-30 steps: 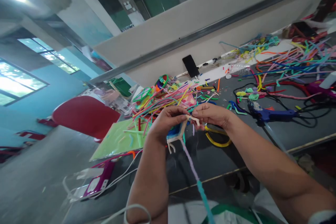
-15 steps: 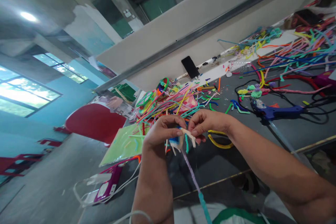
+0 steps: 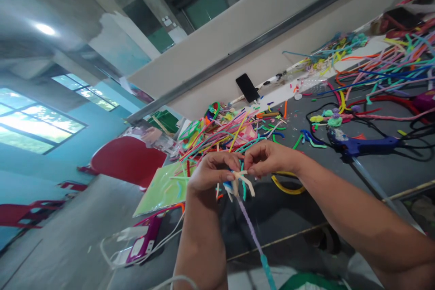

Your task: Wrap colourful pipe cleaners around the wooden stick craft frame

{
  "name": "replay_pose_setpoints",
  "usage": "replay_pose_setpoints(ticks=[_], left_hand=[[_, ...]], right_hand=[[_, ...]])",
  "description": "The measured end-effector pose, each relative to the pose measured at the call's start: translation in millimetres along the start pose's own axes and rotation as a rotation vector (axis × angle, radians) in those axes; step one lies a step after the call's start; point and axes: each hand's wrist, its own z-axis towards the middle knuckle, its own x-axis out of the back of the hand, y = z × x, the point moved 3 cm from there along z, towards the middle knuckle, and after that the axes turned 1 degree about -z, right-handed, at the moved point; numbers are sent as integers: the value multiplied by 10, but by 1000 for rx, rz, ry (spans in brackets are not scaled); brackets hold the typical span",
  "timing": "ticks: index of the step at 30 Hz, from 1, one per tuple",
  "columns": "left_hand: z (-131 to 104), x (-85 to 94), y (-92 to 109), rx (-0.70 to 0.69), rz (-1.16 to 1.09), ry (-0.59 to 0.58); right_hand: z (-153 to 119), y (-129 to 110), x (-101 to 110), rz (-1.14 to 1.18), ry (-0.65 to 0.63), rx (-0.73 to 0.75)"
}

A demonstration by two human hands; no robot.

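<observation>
My left hand (image 3: pixel 215 170) is closed on a small pipe cleaner figure (image 3: pixel 235 186) with cream and blue parts. From the figure a lilac pipe cleaner stem (image 3: pixel 249 222) hangs down, turning teal (image 3: pixel 268 269) at its lower end. Several short cream prongs stick out to the right of the left fingertips. With thumb and forefinger, my right hand (image 3: pixel 268 158) pinches the tip of one cream pipe cleaner prong (image 3: pixel 243 174). Another cream prong (image 3: pixel 250 187) bends downward beneath it. The left fingers hide part of the figure.
Loose coloured pipe cleaners (image 3: pixel 217 131) lie in a heap behind my hands. A blue glue gun (image 3: pixel 363 145) with black cables rests at the right. A black phone (image 3: pixel 247 87) leans by the partition, and a green sheet (image 3: pixel 159 188) lies at the left.
The right fingers have risen slightly and now pinch a prong at its tip; the cream prongs look more spread apart. The left hand keeps its hold. The view has shifted slightly.
</observation>
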Motion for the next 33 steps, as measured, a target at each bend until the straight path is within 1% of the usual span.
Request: replay_pose_setpoints(ticks=[5, 7, 9, 11, 15, 17, 23, 28, 33], left_hand=[[-2, -10, 33, 10, 34, 12], [-9, -11, 37, 13, 40, 16], [-18, -9, 36, 19, 52, 36], [-26, -11, 39, 20, 61, 82], [-25, -36, 74, 4, 96, 224], [-19, -59, 100, 12, 116, 265], [-27, -84, 149, 101, 151, 254], [-42, -91, 139, 184, 109, 224], [-24, -115, 163, 211, 151, 213]], right_hand=[[-30, -16, 66, -173, 148, 108], [-33, -22, 78, -229, 176, 121], [-24, -17, 84, -246, 184, 99], [-7, 2, 86, -220, 178, 60], [27, 61, 76, -103, 132, -25], [36, 95, 69, -52, 111, -64], [48, 169, 67, 30, 81, -105], [61, 235, 70, 63, 38, -114], [72, 298, 96, 56, 22, -109]])
